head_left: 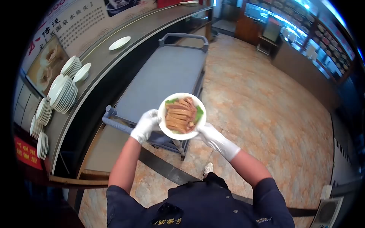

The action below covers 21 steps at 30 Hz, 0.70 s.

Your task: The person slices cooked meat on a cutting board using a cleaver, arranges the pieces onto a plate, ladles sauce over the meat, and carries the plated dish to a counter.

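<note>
A round white plate [162, 127] is held out in front of my body. On it lies sliced brown meat [178, 116] with green leaves showing at the edges. My left hand [147, 124], in a white glove, grips the plate's left rim. At the lower right rim, my right hand [213, 137] holds on, gloved in white too. Fingers of both hands are partly hidden under the plate. Beyond the plate stands a grey-blue trolley [159, 72] with a raised handle at each end.
Along the left runs a long counter [99, 66] bearing stacked white plates [64, 95] and a single white dish [119, 43]. Tiled floor [251, 98] extends on the right. A lit display case [296, 38] stands at the far right, and a white boxy unit [327, 212] at the lower right.
</note>
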Available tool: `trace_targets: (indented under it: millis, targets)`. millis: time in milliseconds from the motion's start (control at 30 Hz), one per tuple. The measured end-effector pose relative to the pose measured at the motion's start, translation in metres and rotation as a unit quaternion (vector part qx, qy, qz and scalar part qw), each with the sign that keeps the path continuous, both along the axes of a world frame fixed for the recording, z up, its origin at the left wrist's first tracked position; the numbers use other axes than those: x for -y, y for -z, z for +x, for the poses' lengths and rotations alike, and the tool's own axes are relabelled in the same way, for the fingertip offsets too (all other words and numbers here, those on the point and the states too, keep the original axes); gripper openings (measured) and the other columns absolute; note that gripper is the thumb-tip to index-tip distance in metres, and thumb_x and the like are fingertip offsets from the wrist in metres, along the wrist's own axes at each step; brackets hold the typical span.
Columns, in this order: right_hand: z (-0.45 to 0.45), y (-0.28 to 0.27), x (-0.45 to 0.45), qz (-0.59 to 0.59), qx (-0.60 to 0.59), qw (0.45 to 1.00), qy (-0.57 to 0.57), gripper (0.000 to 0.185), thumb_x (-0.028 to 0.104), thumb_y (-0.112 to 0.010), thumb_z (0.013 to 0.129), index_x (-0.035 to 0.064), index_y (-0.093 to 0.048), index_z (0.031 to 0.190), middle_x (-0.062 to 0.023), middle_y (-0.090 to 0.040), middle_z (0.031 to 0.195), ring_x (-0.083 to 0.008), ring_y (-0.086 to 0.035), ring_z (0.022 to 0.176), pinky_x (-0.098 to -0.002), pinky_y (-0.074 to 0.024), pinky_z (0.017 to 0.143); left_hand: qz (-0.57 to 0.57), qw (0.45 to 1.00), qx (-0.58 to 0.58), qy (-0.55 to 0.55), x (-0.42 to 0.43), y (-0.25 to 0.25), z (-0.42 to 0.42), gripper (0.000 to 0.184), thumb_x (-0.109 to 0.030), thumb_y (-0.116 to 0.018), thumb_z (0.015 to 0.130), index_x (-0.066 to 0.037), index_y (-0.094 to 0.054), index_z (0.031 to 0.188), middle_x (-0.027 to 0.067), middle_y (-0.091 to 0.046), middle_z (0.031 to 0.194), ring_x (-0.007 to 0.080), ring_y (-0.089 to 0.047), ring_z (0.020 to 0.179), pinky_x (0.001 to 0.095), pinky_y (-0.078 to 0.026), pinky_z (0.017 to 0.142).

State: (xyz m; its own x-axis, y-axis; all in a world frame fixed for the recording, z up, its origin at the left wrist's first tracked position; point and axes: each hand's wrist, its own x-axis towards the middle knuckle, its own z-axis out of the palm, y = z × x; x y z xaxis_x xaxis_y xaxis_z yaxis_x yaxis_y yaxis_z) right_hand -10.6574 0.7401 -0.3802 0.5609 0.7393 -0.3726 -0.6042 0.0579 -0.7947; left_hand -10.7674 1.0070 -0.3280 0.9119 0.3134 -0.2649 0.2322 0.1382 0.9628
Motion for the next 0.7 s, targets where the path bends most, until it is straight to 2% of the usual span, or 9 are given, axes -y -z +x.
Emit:
trace_targets:
  millis: [67,133,167,267,300,400,533,600,700]
  targets:
    - [0.042,0.009,-0.017,-0.021,-0.041,0.997,-0.054,0.042,0.0,-0.049,0.093,-0.0138,-0.05,0.133,-0.0256,-0.064,0.127,-0.0334,-0.069,0.114,-0.0447,-0.0598,0.101,0.025,0.997,-0.048,-0.056,0.002,0.017,0.012,0.018,0.0,-0.06,0.09,0.001,-0.064,0.108,0.0101,-0.07,0.095,0.0189,-0.071,0.079,0.0352,-0.062,0.071]
    - [0.08,0.036,-0.07,-0.014,-0.078,0.992,-0.101,0.045,-0.004,-0.047,0.092,-0.0139,-0.046,0.136,-0.0249,-0.062,0.13,-0.0334,-0.069,0.115,-0.0435,-0.0611,0.1,0.061,0.99,-0.082,-0.101,-0.045,0.039,0.038,0.016,0.002,-0.059,0.088,0.001,-0.064,0.104,0.0108,-0.07,0.091,0.0207,-0.071,0.073,0.0375,-0.062,0.065]
    - [0.09,0.027,-0.095,-0.053,-0.094,0.989,-0.097,0.046,-0.006,-0.045,0.091,-0.0143,-0.044,0.137,-0.0244,-0.061,0.131,-0.0336,-0.068,0.116,-0.0444,-0.0612,0.1,0.091,0.984,-0.087,-0.127,-0.063,0.044,0.048,0.016,0.004,-0.06,0.086,0.001,-0.064,0.101,0.0112,-0.07,0.086,0.022,-0.071,0.07,0.0375,-0.062,0.059]
    - [0.108,0.047,-0.143,-0.028,-0.122,0.984,-0.13,0.049,-0.007,-0.045,0.09,-0.014,-0.041,0.139,-0.0243,-0.059,0.132,-0.0334,-0.068,0.117,-0.0445,-0.0612,0.1,0.087,0.972,-0.147,-0.161,-0.101,0.066,0.05,0.018,0.004,-0.059,0.086,0.002,-0.062,0.103,0.0117,-0.069,0.086,0.0231,-0.071,0.069,0.0365,-0.063,0.055]
    - [0.117,0.064,-0.155,-0.04,-0.12,0.98,-0.154,0.048,-0.008,-0.045,0.092,-0.0143,-0.04,0.139,-0.0239,-0.059,0.133,-0.0333,-0.068,0.117,-0.0434,-0.0616,0.1,0.082,0.967,-0.167,-0.176,-0.1,0.067,0.052,0.018,0.005,-0.058,0.087,0.002,-0.062,0.104,0.0095,-0.067,0.086,0.02,-0.07,0.07,0.0338,-0.063,0.056]
    - [0.134,0.057,-0.157,-0.065,-0.133,0.969,-0.195,0.039,-0.006,-0.048,0.097,-0.0147,-0.046,0.134,-0.0238,-0.059,0.133,-0.0324,-0.069,0.116,-0.041,-0.0625,0.098,0.068,0.963,-0.17,-0.199,-0.109,0.096,0.051,0.019,0.001,-0.059,0.088,0.003,-0.061,0.107,0.0101,-0.067,0.09,0.0199,-0.071,0.072,0.032,-0.064,0.058]
    - [0.169,0.06,-0.127,-0.081,-0.158,0.935,-0.306,0.029,0.008,-0.059,0.099,-0.009,-0.059,0.123,-0.0187,-0.072,0.111,-0.0276,-0.074,0.101,-0.0379,-0.0628,0.091,0.052,0.952,-0.198,-0.228,-0.098,0.085,0.056,0.021,-0.003,-0.058,0.093,0.002,-0.063,0.112,0.0077,-0.067,0.096,0.017,-0.069,0.08,0.0318,-0.062,0.067]
    - [0.203,0.074,-0.087,-0.015,-0.152,0.934,-0.323,0.029,0.017,-0.062,0.1,-0.0025,-0.062,0.122,-0.0149,-0.074,0.106,-0.0248,-0.075,0.096,-0.0375,-0.0625,0.085,0.182,0.932,-0.201,-0.239,-0.086,0.063,0.048,0.025,-0.006,-0.057,0.096,0.002,-0.062,0.119,0.0101,-0.067,0.104,0.02,-0.068,0.089,0.0335,-0.06,0.075]
    - [0.286,0.035,-0.021,-0.036,-0.135,0.949,-0.283,0.028,0.025,-0.062,0.102,0.0057,-0.065,0.122,-0.0108,-0.074,0.103,-0.0209,-0.074,0.086,-0.0341,-0.0607,0.08,0.427,0.847,-0.132,-0.287,-0.065,0.011,0.073,0.031,-0.011,-0.055,0.101,0.002,-0.06,0.129,0.0137,-0.067,0.117,0.0244,-0.067,0.102,0.0359,-0.057,0.087]
